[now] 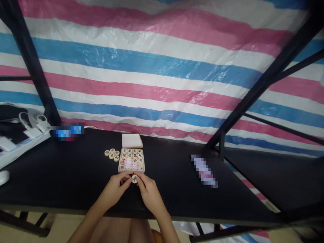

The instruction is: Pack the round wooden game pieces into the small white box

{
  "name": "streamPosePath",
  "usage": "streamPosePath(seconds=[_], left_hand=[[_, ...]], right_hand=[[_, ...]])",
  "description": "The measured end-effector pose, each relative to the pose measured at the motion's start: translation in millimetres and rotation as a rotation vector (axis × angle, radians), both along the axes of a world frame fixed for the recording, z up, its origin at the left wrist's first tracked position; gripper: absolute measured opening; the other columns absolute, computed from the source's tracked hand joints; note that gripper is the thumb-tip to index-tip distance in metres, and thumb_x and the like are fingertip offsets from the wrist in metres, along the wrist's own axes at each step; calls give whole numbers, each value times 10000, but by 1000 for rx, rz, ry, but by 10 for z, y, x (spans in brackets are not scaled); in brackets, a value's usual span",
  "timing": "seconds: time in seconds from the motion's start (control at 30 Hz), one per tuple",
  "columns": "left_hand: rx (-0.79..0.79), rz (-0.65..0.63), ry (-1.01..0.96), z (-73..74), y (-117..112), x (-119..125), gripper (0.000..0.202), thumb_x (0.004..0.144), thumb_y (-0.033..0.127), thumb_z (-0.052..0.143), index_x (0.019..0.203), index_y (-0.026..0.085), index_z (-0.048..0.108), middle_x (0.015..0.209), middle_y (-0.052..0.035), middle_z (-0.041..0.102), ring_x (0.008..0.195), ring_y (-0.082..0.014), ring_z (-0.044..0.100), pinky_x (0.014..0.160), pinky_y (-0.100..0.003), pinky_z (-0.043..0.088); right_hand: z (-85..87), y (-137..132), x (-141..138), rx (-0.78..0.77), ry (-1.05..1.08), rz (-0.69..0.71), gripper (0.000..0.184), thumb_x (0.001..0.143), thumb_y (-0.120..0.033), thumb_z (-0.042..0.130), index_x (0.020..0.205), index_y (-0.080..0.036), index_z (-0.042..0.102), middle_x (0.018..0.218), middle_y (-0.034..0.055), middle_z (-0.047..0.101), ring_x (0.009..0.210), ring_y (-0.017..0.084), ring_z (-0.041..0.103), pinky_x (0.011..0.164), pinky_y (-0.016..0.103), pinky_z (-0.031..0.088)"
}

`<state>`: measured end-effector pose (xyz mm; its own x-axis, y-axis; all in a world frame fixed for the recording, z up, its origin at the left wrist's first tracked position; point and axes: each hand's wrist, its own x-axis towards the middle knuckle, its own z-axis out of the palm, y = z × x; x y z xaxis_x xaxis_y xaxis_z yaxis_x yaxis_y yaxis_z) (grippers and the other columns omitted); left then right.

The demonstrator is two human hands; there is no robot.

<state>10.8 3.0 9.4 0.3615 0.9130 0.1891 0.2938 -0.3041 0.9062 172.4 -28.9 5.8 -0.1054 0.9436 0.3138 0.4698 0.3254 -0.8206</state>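
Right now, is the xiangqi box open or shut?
Open. The xiangqi box has no lid over it; xiangqi pieces show inside, in rows, from above.

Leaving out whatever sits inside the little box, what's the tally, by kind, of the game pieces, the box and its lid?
Loose pieces beside the box: 5
Held piece, between the left hand and right hand: 1
Open box: 1
Lid, behind the box: 1
Total: 8
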Motion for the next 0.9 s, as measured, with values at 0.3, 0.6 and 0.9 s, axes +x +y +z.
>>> streamPosePath(seconds=[0.3,0.6,0.9], left_hand=[[-39,-34,49,28,28,19,277,817,282,524,1021,195,689,923,-37,738,822,-189,664,779,-272,508],[-47,-23,34,36,8,1,246,826,294,522,964,189,696,877,-32,733,775,-178,648,732,-261,498],[-43,94,-21,4,-6,1,265,805,303,557,980,177,711,812,-39,729,732,-178,641,697,-268,504]], right_hand=[[-55,-9,0,2,-14,-56,268,911,-241,444,1139,-222,583,1004,53,684,921,193,636,846,306,479],[-22,-39,-2,206,-77,-150,234,899,-232,453,1074,-218,608,1013,79,648,943,206,604,850,354,487],[-1048,-665,-393,683,-421,262,324,924,-208,344,848,-280,651,700,27,691,588,167,593,510,290,471]])
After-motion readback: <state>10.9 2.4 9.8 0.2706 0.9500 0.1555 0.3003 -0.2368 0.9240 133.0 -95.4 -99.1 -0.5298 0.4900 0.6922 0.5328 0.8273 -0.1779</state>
